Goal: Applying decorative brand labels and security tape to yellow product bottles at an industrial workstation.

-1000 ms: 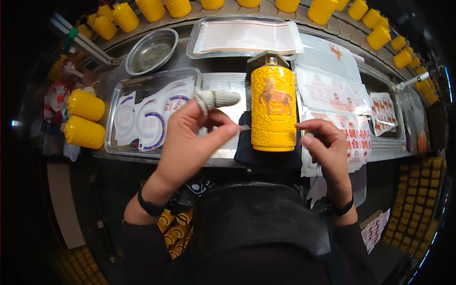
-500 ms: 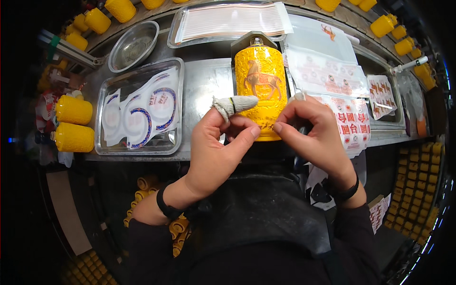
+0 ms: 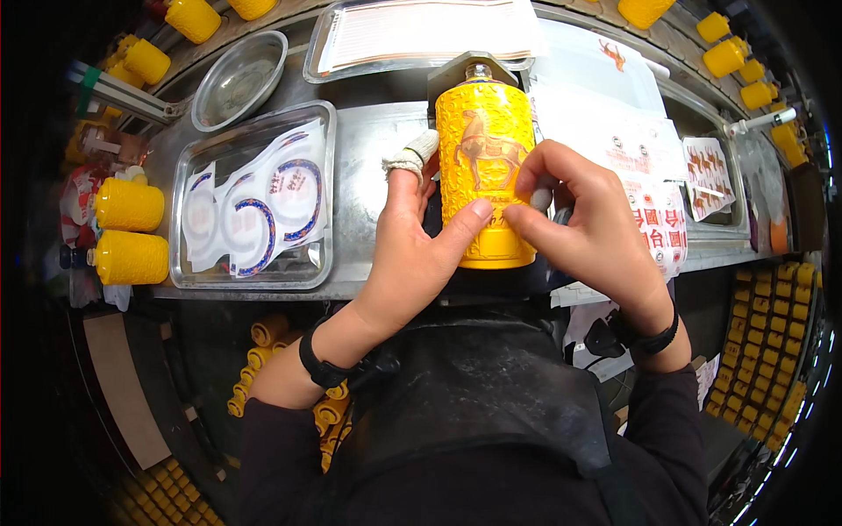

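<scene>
across the broad grey metal workbench (image 3: pixel 377 145), front and centre, it's the yellow embossed bottle with the brown horse (image 3: pixel 482 195), squarely between the hands, long axis running away from the body, neck far, base near! the left hand (image 3: pixel 408 250) sits loose, thumb spread wide of the fingers; the right hand (image 3: pixel 588 215) curls thumb and forefinger close, any hold hidden, can't tell. both thumbs flank the small dark lettering (image 3: pixel 496 217), neither clearly nearer!

Yellow bottle (image 3: pixel 482 167) — partly hidden, rear bottles (image 3: pixel 645 10) — cropped above
</scene>
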A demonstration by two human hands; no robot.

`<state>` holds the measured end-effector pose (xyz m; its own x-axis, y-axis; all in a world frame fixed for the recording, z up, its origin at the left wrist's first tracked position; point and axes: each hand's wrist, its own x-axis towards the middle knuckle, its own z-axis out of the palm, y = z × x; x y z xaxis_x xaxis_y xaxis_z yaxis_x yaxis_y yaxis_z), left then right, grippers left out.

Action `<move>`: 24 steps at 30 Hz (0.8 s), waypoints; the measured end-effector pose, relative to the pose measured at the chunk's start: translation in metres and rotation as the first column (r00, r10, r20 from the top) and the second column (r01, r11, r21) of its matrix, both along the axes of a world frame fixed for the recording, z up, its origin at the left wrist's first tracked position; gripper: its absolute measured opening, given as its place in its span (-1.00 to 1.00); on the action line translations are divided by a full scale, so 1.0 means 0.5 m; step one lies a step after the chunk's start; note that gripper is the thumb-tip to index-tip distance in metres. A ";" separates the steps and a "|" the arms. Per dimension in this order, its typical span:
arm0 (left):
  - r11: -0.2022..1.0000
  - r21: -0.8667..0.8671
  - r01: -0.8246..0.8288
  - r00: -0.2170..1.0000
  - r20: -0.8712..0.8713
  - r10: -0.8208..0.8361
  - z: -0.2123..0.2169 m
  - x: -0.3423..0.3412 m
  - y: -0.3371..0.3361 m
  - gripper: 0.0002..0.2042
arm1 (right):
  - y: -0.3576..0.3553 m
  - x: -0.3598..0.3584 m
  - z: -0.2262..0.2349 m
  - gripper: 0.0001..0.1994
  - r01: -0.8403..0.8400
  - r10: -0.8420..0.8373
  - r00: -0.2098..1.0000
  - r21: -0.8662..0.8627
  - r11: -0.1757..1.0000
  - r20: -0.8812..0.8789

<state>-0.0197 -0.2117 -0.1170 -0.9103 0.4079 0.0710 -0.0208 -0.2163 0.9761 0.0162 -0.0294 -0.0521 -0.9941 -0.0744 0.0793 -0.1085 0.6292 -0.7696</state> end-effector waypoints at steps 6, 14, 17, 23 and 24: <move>0.998 0.062 0.004 0.998 0.054 -0.007 0.002 0.006 -0.003 -0.42 | -0.011 0.036 -0.043 -0.85 0.228 -0.199 0.973 -0.355 0.907 0.117; 0.999 0.042 0.020 1.000 -0.019 -0.019 -0.012 0.012 -0.004 -0.35 | -0.030 0.044 -0.067 -0.71 0.315 -0.265 0.948 -0.417 0.853 0.174; 0.999 0.046 0.016 1.000 -0.025 -0.015 -0.015 0.012 -0.004 -0.35 | -0.030 0.042 -0.067 -0.71 0.321 -0.269 0.946 -0.408 0.855 0.179; 0.999 0.040 0.019 0.999 -0.033 -0.018 -0.017 0.014 -0.004 -0.35 | -0.028 0.044 -0.071 -0.72 0.308 -0.260 0.951 -0.418 0.854 0.168; 0.999 0.039 0.020 0.999 -0.034 -0.018 -0.018 0.014 -0.004 -0.35 | -0.029 0.043 -0.073 -0.72 0.311 -0.263 0.950 -0.418 0.854 0.170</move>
<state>-0.0127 -0.2137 -0.1260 -0.8992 0.4213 0.1178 0.0074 -0.2545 0.9670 0.0378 -0.0438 -0.0886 -0.9700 0.2336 -0.0670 0.1197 0.2195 -0.9682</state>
